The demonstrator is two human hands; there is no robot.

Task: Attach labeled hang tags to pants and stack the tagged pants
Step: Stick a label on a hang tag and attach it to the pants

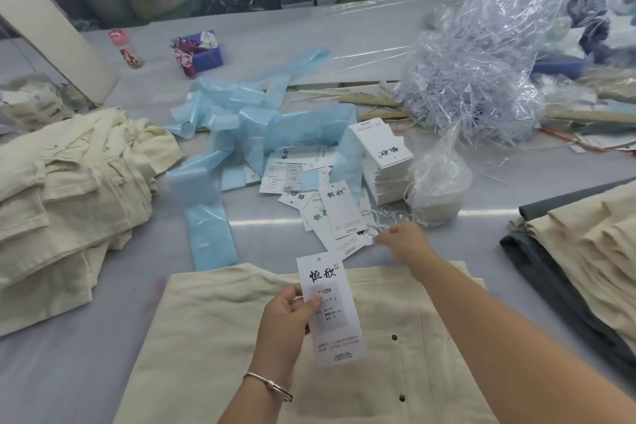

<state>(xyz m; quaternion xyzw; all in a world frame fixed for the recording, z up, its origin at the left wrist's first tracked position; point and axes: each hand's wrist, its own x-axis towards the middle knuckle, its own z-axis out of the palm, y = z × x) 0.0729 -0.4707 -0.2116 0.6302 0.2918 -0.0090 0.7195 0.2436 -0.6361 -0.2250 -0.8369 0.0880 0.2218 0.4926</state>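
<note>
A heap of cream pants (69, 189) lies at the far left of the table (69, 365). Nearer the middle, the left hand (287, 317) pinches a hang tag (330, 311) between thumb and fingers; the tag stands almost upright, its long axis leaning slightly left at the punched top, over a flat cream pair (213, 337). The right hand (404, 241) reaches to the loose tags (327, 210), seemingly pinching a string, though blur hides it. Folded pants (592, 244) stack at far right.
</note>
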